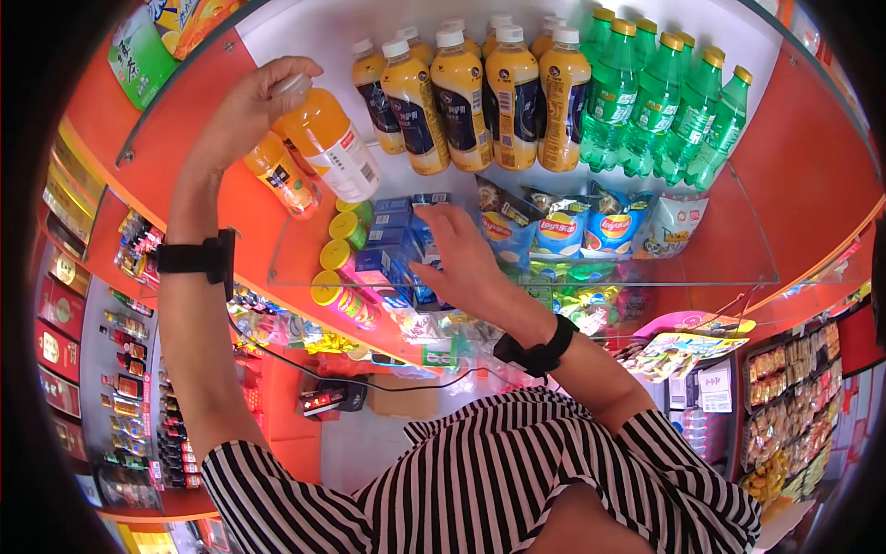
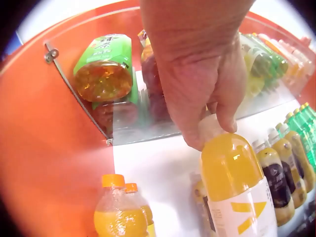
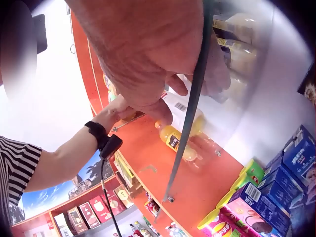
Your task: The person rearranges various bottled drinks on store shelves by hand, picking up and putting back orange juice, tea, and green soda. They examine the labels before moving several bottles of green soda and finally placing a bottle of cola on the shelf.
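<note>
My left hand (image 1: 249, 106) pinches the white cap of a large orange juice bottle (image 1: 340, 152), which hangs tilted above the glass shelf. In the left wrist view, thumb and fingers of the left hand (image 2: 205, 84) close round the cap, with the white-labelled bottle (image 2: 232, 168) below. Smaller orange drink bottles (image 1: 281, 175) with orange caps stand beside it, at the shelf's left end. My right hand (image 1: 466, 263) has its fingers loosely extended and holds nothing. It overlaps the blue boxes (image 1: 392, 245) in the head view; in the right wrist view the hand (image 3: 148, 59) is beside the glass edge.
Yellow-brown bottles (image 1: 457, 106) and green soda bottles (image 1: 614, 102) stand in rows on the glass shelf. Chip bags (image 1: 558, 226) and yellow-lidded canisters (image 1: 337, 254) sit on the level below. The glass shelf edge (image 3: 190, 118) runs close beside the right hand.
</note>
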Motion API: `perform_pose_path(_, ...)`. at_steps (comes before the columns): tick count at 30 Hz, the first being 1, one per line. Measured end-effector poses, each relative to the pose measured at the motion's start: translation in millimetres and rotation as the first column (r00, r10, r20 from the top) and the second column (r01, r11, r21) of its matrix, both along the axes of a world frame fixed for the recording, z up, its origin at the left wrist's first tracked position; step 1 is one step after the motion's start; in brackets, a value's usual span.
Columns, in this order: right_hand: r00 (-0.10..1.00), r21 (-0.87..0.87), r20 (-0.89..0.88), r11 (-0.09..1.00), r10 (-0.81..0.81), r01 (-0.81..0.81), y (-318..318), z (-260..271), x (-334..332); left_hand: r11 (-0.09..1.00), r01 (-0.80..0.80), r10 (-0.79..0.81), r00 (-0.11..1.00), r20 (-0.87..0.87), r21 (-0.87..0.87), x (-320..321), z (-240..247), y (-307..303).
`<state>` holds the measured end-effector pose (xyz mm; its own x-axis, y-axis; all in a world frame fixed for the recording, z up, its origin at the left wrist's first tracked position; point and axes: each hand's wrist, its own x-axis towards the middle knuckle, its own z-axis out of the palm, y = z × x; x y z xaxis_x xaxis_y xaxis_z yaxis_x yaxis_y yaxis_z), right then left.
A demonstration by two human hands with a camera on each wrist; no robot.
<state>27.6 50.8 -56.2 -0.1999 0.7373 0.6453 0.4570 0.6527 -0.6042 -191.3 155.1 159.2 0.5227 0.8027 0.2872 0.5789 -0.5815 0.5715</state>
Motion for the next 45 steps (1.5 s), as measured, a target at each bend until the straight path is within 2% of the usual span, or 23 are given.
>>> perform_pose_path(3,0.999,-0.001,0.014,0.999,0.043,-0.043,-2,3,-1,1.000,-0.026,0.027,0.997,-0.067,0.012,-11,-6,13)
perform_pose_path(7,0.996,-0.014,0.069,0.999,0.052,-0.051,-3,4,-3,0.999,-0.040,0.043,0.996,-0.073,0.032,-22,-15,22)
perform_pose_path(9,0.996,-0.040,0.076,0.998,0.054,-0.051,-3,3,-4,0.997,-0.071,0.069,0.996,-0.056,-0.039,-26,-18,24)
perform_pose_path(12,0.993,-0.052,0.113,0.998,0.047,-0.041,-3,4,-6,0.994,-0.104,0.103,0.994,-0.034,-0.037,-30,-23,25)
perform_pose_path(16,0.989,-0.016,0.149,1.000,0.023,-0.021,-4,5,-7,0.997,-0.080,0.080,0.996,-0.042,-0.009,-32,-27,30)
perform_pose_path(19,0.989,-0.004,0.143,1.000,0.028,-0.028,-4,5,-7,0.994,-0.080,0.078,0.997,-0.027,-0.070,-32,-30,38)
perform_pose_path(22,0.992,0.011,0.125,0.999,0.034,-0.036,-4,4,-7,0.999,-0.039,0.040,0.999,-0.035,0.007,-30,-33,44)
perform_pose_path(25,0.992,0.019,0.116,0.999,0.039,-0.041,-4,3,-6,0.998,-0.036,0.035,0.999,-0.019,-0.044,-26,-34,44)
perform_pose_path(27,0.992,0.024,0.115,0.999,0.042,-0.045,-4,3,-7,0.992,-0.088,0.084,0.995,-0.048,-0.090,-26,-36,45)
perform_pose_path(33,0.989,0.021,0.135,0.998,0.053,-0.057,-6,6,-7,0.989,-0.057,0.061,0.998,0.022,-0.136,-26,-44,51)
perform_pose_path(36,0.989,0.026,0.144,0.999,0.039,-0.043,-5,6,-9,0.995,-0.074,0.076,0.997,0.019,-0.068,-24,-48,49)
perform_pose_path(40,0.988,0.025,0.148,0.999,0.039,-0.043,-6,5,-8,1.000,-0.009,0.009,1.000,-0.004,-0.001,-25,-51,56)
perform_pose_path(42,0.988,0.053,0.154,0.998,0.029,-0.038,-6,4,-8,0.999,-0.021,0.024,0.997,-0.074,0.035,-27,-51,56)
perform_pose_path(45,0.984,0.061,0.179,0.998,0.019,-0.031,-6,2,-9,0.998,-0.061,0.061,0.998,-0.032,-0.008,-25,-51,52)
